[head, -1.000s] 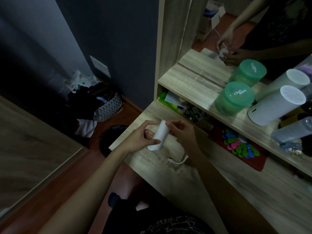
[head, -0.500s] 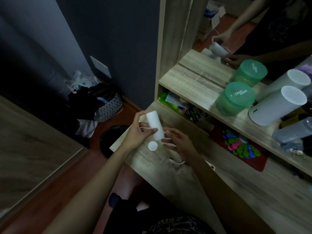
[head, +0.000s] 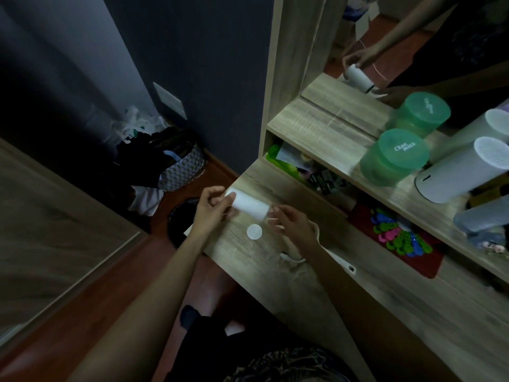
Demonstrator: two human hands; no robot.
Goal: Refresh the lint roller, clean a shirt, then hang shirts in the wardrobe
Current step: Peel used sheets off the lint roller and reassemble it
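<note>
Left hand (head: 212, 210) has its fingers wrapped round the left end of the white roll (head: 249, 206), centre frame, over the desk (head: 256, 268) corner. Right hand (head: 293, 223), fingers loosely bent, sits at the other end; any grip, can't tell. Round white cap (head: 254, 232) lies just below.

A wood-grain desk (head: 303, 285) carries a white cap (head: 254, 232), a white handle (head: 340, 261) and a red mat (head: 429, 267) strewn with coloured pieces. The shelf (head: 316, 125) above holds a green jar (head: 394, 158) and a white cylinder (head: 462, 172). A basket (head: 183, 172) sits on the floor (head: 82, 312).
</note>
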